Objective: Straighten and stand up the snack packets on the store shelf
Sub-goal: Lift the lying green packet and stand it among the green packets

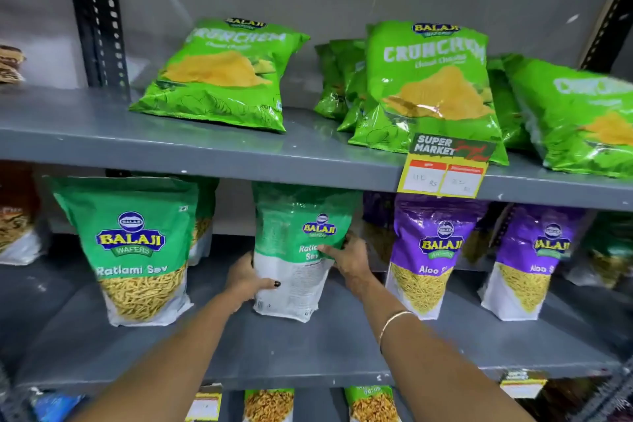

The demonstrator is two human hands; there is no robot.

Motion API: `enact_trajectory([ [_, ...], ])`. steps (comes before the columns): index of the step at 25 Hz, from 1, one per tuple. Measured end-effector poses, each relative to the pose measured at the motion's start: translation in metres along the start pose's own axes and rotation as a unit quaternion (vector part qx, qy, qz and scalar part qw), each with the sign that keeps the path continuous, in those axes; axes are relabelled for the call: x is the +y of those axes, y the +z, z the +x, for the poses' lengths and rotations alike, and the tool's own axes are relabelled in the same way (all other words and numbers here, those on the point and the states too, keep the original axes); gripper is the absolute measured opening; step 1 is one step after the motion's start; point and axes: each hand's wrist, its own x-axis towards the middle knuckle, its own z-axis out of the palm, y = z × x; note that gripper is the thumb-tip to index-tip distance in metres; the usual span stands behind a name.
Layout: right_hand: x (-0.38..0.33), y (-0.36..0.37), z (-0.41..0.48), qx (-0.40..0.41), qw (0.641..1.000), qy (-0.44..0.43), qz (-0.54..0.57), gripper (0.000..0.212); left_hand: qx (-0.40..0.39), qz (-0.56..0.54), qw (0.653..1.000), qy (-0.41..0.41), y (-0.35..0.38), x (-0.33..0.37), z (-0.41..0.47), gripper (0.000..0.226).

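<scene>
On the middle shelf (308, 346), the green Ratlami Sev packet (294, 271) stood twisted sideways, clamped between left hand (245, 279) and right hand (349, 259), so I'd guess next was turning it front-out.

Bare forearms; dark-painted thumbnail (277, 283) on left hand (245, 279), thin gold bangle (394, 319) on right wrist.

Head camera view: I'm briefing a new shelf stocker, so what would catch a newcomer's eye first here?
Both hands, left hand and right hand, clasp a green Ratlami Sev packet mid-shelf, turned partly sideways. Above, bright green Crunchem bags lean back, with a yellow price tag on the shelf edge.
</scene>
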Motion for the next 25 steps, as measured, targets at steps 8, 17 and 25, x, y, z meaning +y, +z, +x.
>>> enact_trajectory([
  [8, 0.027, 0.013, 0.005, -0.03, 0.998, 0.055, -0.025, 0.047, 0.034, -0.056, 0.997, -0.033, 0.007, -0.029, 0.009, 0.08],
  [17, 0.083, 0.04, -0.065, -0.083, 0.981, 0.029, -0.173, 0.08, 0.046, 0.129, 0.988, -0.078, 0.029, -0.008, -0.017, 0.102],
  [25, 0.065, 0.046, -0.061, -0.117, 0.964, 0.055, -0.231, 0.11, -0.02, 0.099, 0.995, -0.001, 0.012, -0.008, -0.032, 0.084],
])
